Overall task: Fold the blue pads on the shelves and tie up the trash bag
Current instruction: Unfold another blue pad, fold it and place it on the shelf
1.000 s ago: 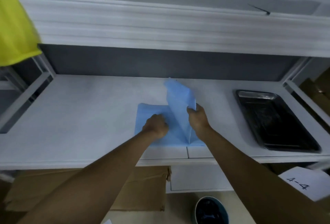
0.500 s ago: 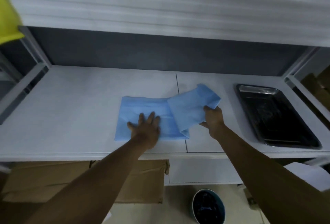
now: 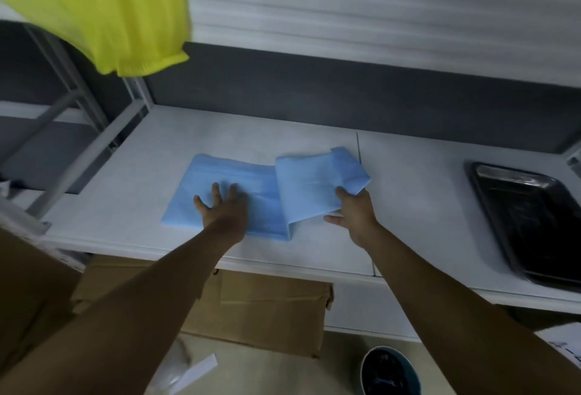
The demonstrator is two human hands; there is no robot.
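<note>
White shelf [image 3: 125, 174] holds one blue pad [image 3: 239, 193], half-folded. Left hand [image 3: 223, 212] presses it flat, fingers spread; right hand [image 3: 352, 215] pinches the raised flap. Trash bag untied, unseen.

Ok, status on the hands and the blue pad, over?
Left hand flat on blue pad. Right hand grips its raised flap. Fold unfinished. Nothing in the way.

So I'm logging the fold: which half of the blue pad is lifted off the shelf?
The right half of the blue pad, pinched by the right hand. The left half lies flat under the open left hand.
</note>
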